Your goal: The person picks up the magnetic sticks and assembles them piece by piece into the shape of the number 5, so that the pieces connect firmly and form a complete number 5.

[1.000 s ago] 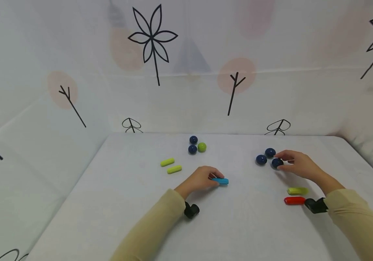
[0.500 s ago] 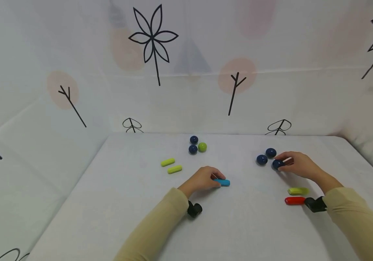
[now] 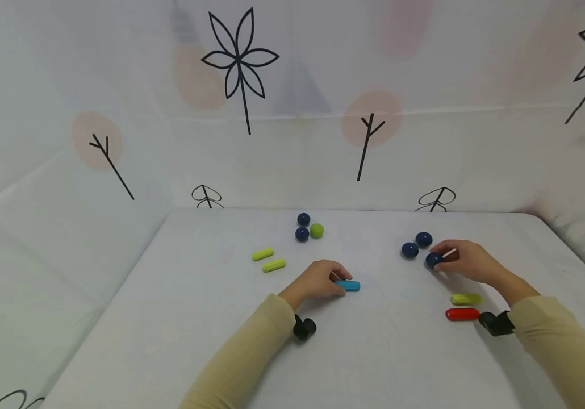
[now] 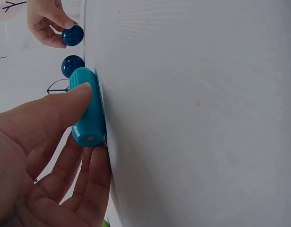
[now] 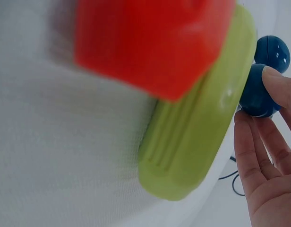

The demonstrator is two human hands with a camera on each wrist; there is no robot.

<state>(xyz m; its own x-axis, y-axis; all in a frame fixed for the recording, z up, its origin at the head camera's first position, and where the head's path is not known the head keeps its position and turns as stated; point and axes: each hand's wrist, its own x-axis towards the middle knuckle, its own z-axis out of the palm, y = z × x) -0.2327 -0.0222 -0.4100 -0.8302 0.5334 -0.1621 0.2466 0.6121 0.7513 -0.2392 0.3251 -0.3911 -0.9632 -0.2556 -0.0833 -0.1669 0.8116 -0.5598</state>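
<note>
Near the middle of the table, my left hand [image 3: 318, 279] pinches a bright blue toy rod [image 3: 352, 286] between thumb and fingers. In the left wrist view the thumb lies along the ribbed blue rod [image 4: 94, 118], and a small metal dot shows in its end. Farther right, my right hand [image 3: 467, 261] holds a dark blue ball [image 3: 432, 260] by thumb and fingertips. Two more dark blue balls, one behind [image 3: 423, 239] and one to the left [image 3: 409, 250], lie close by. The right wrist view shows the thumb on the held ball [image 5: 255, 92].
Below the right hand lie a yellow-green rod [image 3: 466, 299] and a red rod [image 3: 461, 314], close to the black wrist camera [image 3: 496, 322]. Farther left are two yellow-green rods [image 3: 274, 265], two dark blue balls [image 3: 301, 234] and a green ball [image 3: 316, 230]. A patterned cloth wall [image 3: 292, 159] rises behind the table.
My right hand has drawn the ball slightly toward me, away from the two beside it. My left hand, with the blue rod, has shifted a little to the right since the first frame.
</note>
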